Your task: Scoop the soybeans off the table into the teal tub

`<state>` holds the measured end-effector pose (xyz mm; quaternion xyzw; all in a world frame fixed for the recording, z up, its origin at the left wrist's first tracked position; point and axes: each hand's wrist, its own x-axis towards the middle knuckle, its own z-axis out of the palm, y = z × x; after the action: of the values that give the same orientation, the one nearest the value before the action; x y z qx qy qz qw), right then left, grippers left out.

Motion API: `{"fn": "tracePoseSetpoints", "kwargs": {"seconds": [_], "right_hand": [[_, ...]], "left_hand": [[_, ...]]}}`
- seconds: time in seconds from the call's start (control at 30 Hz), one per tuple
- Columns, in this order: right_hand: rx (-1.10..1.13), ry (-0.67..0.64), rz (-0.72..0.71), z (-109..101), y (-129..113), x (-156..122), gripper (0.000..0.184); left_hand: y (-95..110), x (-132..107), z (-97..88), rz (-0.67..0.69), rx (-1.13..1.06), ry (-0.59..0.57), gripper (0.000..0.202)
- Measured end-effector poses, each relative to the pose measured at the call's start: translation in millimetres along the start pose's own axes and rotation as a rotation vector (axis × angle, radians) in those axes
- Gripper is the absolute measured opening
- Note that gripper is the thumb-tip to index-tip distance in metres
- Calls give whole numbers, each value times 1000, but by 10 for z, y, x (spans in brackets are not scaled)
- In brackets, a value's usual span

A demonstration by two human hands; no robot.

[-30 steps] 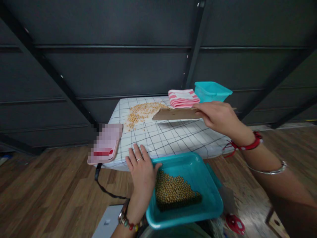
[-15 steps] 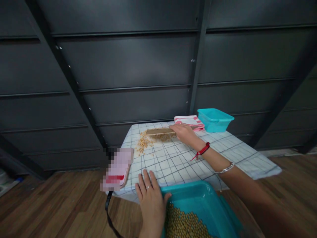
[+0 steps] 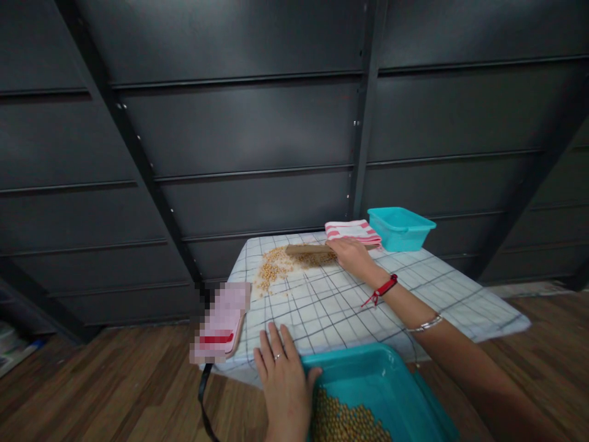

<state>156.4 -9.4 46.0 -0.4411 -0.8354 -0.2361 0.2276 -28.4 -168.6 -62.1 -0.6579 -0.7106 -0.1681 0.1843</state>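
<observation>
My right hand [image 3: 352,255] reaches across the table and grips a flat brown card [image 3: 307,250], its edge down on a spread of yellow beans [image 3: 280,265] at the far side of the checked tablecloth [image 3: 350,301]. My left hand [image 3: 285,380] lies flat with fingers apart on the near table edge, its thumb against the rim of a teal tray [image 3: 368,374]. That tray holds a heap of beans [image 3: 345,420] and sits at the near edge, partly cut off by the frame.
A folded pink-striped cloth [image 3: 352,230] and a small teal tub [image 3: 400,227] stand at the far right of the table. A pink blurred object [image 3: 221,322] with a black strap hangs over the left edge. Dark metal wall behind, wooden floor around.
My right hand carried the card from mid-air over the table to the far bean pile and set its edge among the beans. The view tilted up; my left hand stayed put.
</observation>
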Motion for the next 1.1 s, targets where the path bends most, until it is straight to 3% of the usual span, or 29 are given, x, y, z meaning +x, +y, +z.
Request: {"fn": "tracePoseSetpoints", "kwargs": {"seconds": [0.4,0.6,0.77,0.97,1.1], "right_hand": [[-1,-38,-55,-139,15,-123,41],[-17,-26,-47,-54,16,-50,41],[-6,-24,-93,-19,-12,-157,42],[6,-33,-136,-134,26,-290,40],[-13,-41,-83,-236,68,-320,42]], "left_hand": [[-2,-2,-2,6,-15,2,67],[-34,-13,71,0,-20,18,68],[-86,-45,184,59,-2,63,68],[-95,-53,200,59,-5,45,68],[-87,-47,189,68,17,51,68]]}}
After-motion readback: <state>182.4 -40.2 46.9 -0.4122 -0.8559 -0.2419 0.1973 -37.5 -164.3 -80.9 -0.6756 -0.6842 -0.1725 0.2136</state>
